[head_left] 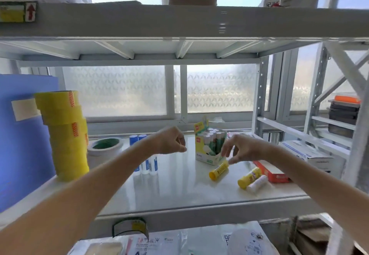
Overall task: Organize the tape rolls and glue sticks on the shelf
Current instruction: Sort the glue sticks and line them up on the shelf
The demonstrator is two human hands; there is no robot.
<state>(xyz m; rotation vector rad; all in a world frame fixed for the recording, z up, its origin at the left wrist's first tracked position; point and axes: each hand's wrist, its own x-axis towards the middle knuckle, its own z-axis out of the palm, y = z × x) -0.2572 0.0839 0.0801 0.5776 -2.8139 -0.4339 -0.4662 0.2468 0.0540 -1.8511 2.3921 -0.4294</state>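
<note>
A tall stack of yellow tape rolls (65, 134) stands at the shelf's left, with a white tape roll (104, 144) lying flat behind it. Several blue-and-white glue sticks (148, 164) stand upright in the middle, partly hidden by my left forearm. My left hand (172, 139) hovers above them, fingers loosely curled, holding nothing. My right hand (242, 148) pinches the end of a yellow glue stick (218, 169) that lies tilted on the shelf. Another yellow glue stick (248, 177) and a white one (257, 183) lie to its right. An open carton of green-and-white glue sticks (210, 144) stands behind.
A blue board (22, 134) leans at the far left. A red flat box (273, 172) and white boxes (307, 152) sit at the right end. The white shelf (179, 184) has an upright post (259, 99) at the back right and a shelf beam (179, 21) overhead.
</note>
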